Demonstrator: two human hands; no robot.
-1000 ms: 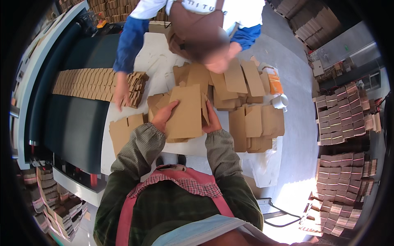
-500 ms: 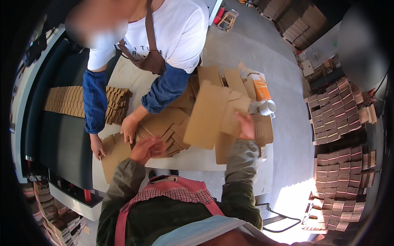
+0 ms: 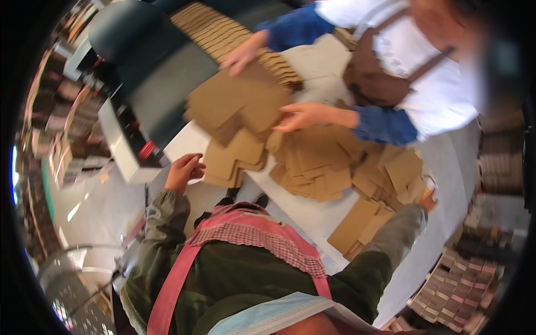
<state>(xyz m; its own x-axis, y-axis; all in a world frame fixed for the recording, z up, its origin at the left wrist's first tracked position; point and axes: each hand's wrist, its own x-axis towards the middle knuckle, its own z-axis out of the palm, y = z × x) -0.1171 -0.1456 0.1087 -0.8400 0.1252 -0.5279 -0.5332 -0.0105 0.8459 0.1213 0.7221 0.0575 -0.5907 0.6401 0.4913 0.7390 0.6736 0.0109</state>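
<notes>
My left hand (image 3: pixel 184 170) rests at the white table's (image 3: pixel 304 215) near edge, fingers loosely curled, just beside a small stack of flat brown cardboard blanks (image 3: pixel 229 162); it holds nothing. My right arm stretches far right, and only a bit of my right hand (image 3: pixel 429 198) shows past the grey sleeve, next to loose cardboard blanks (image 3: pixel 357 223); its grip is hidden. Across the table a co-worker in a white shirt and brown apron holds a tilted pile of blanks (image 3: pixel 240 106) between one hand (image 3: pixel 240 56) and the other (image 3: pixel 304 117).
More blanks lie spread over the table (image 3: pixel 329 162). A dark green conveyor (image 3: pixel 162 84) with a row of overlapping blanks (image 3: pixel 212 28) runs at the back left. Stacked boxes (image 3: pixel 463 285) fill the lower right. Grey floor lies to the left.
The view has swung and tilted. My right hand went from a raised blank out to the far right. My left hand slid off the blanks to the table edge. The co-worker has lifted a pile.
</notes>
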